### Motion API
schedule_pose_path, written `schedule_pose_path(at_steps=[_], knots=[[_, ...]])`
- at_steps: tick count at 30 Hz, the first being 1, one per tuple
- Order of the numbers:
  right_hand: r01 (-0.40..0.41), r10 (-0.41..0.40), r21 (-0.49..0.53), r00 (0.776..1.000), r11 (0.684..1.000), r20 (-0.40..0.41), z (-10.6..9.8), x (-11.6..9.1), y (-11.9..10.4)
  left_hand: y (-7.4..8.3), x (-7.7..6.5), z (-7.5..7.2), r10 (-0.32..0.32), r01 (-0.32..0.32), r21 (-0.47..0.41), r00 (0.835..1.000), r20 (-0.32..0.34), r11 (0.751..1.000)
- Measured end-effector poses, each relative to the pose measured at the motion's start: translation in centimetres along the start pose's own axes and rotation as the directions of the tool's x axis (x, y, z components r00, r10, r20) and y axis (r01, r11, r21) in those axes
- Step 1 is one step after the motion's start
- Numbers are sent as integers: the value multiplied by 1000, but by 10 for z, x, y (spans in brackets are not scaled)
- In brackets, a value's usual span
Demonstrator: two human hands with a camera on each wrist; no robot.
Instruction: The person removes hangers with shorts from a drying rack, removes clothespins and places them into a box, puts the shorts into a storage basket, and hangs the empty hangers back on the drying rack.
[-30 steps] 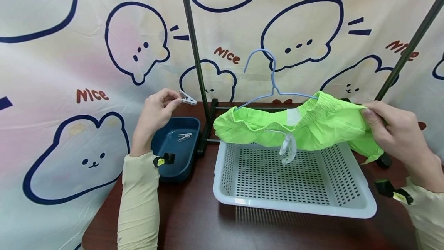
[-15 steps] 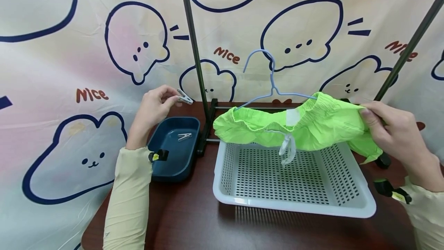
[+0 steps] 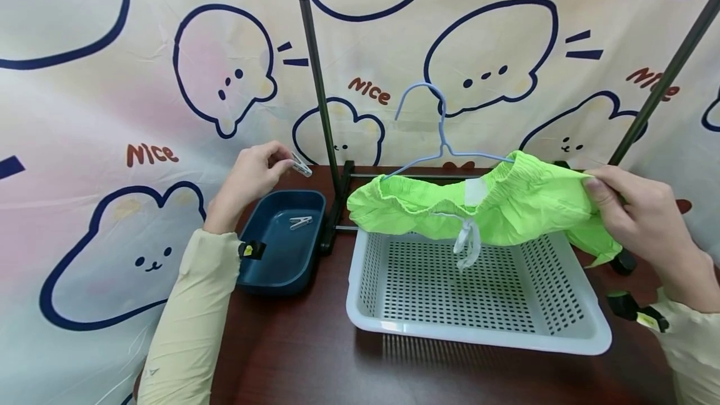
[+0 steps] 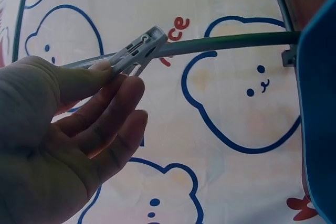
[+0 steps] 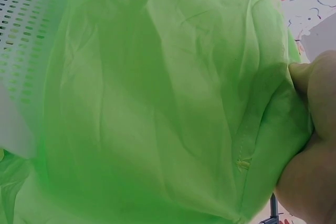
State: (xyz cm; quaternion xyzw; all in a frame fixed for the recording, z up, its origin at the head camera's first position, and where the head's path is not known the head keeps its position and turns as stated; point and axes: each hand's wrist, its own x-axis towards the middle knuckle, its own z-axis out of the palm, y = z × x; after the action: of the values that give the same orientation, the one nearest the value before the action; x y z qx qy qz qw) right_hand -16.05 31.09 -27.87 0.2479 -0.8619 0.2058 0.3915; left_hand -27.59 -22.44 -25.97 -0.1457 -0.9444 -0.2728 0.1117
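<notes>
My left hand (image 3: 253, 174) pinches a grey clothespin (image 4: 139, 51) between thumb and fingers, above the blue bin. Bright green shorts (image 3: 540, 199) with an elastic waist and a white drawstring spread over the back of the basket. With my right hand (image 3: 641, 211) I grip the cloth at its right end; in the right wrist view the green fabric (image 5: 147, 103) fills most of the picture. A blue wire hanger (image 3: 441, 136) reaches into the waistband, its hook upright and its lower part hidden by the cloth.
A white perforated basket (image 3: 478, 339) stands below the shorts. To its left is a dark blue bin (image 3: 281, 283) with another clothespin (image 3: 300, 222) inside. A dark metal rack (image 3: 317, 67) rises behind, before a cartoon-printed curtain, on the brown table (image 3: 315, 355).
The left forearm has swung to the left, and the clothespin in that hand now tips more steeply downward. My right hand, the shorts and the hanger stay nearly still.
</notes>
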Motion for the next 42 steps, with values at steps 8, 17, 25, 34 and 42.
schedule_pose_path(at_steps=[8, 17, 25, 34, 42], knots=[[-12, 12, 0, 1000, 1000, 0, 0, -1, 0, -8, 3, 3, -39, 35, 45, 996, 85, 998], [-13, 13, -9, 1000, 1000, 3, 0, -2, 0, -13, 12, 8, -85, 74, 69, 982, 167, 995], [-13, 13, 0, 1000, 1000, 4, 1, -2, 0, -18, 15, 14, -82, 57, 105, 963, 257, 993], [-10, 10, -13, 1000, 1000, 1, -1, -1, -1, -31, 14, 20, -95, 39, 171, 937, 336, 984], [0, 0, -10, 1000, 1000, 1, 0, -1, 0, -39, 12, 31, -70, 6, 173, 929, 363, 985]])
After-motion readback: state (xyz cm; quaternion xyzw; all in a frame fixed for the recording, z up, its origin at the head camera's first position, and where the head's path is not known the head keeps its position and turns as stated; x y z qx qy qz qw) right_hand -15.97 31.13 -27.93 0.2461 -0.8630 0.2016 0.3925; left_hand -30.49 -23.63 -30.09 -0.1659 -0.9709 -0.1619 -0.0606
